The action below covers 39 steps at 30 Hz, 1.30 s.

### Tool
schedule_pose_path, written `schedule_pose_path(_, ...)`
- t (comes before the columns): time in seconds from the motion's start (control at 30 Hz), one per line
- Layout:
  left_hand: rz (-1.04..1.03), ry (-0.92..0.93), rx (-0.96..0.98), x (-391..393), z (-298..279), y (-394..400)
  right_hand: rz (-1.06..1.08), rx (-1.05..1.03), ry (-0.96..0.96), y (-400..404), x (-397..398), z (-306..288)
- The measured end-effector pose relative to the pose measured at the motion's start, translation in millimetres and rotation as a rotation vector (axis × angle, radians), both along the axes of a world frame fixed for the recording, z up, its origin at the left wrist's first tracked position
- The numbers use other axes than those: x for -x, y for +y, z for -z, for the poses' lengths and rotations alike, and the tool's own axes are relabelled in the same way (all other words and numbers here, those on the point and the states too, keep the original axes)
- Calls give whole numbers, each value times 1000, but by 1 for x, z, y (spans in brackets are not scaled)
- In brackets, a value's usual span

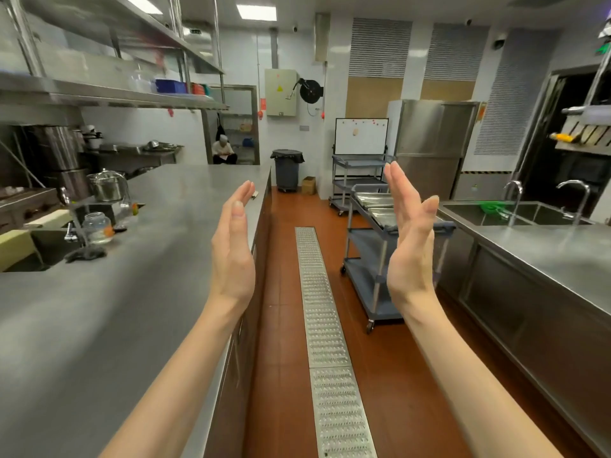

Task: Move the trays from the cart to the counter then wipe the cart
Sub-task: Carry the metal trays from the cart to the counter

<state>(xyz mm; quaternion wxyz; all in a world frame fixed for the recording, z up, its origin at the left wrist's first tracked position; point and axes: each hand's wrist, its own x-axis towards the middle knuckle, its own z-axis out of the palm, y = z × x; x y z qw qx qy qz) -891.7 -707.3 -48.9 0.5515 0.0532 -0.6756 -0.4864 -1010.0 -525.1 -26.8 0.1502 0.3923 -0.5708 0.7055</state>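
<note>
Both hands up in mid-air, palms facing each other, fingers straight and spread flat, holding nothing. Left hand (pixel 233 249) sits over the edge of the left bench (pixel 115 309); right hand (pixel 411 246) partly covers the near cart.

Carts: 2. Near cart (pixel 370 259), grey, three shelves, on castors, stands in the aisle just beside the right bench (pixel 545 252). Second cart (pixel 358 180) is behind it, near the whiteboard (pixel 361 136).

Trays: 2 visible metal trays (pixel 377 201) on the near cart's top shelf, side by side; the right hand hides part of them, so cannot tell if there are more. None on either bench.

Benches: 2, steel, one each side of the aisle. Left bench mostly bare near the hands; at its far left a glass jar (pixel 96 227), a steel pot (pixel 107 186), a dark cloth (pixel 86 253) and a sink cut-out. Right bench has a sink (pixel 515 214) with 2 taps.

Floor: red, with a metal drain grate (pixel 325 325) running down the middle of the aisle between hands and cart. Grey bin (pixel 287 170) and a cardboard box (pixel 309 185) at the far end. A seated person (pixel 224 152) in the back doorway.
</note>
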Motion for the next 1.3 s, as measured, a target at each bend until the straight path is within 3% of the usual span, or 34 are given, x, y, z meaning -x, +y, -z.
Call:
schedule_pose_path(0.4,-25,12,-32,209,-10,-146,-51,-6,-25,-152,210,-11)
schedule_pose_path(1.3,52,-28,-54,556,7,-508,4,4,-52,-512,544,7)
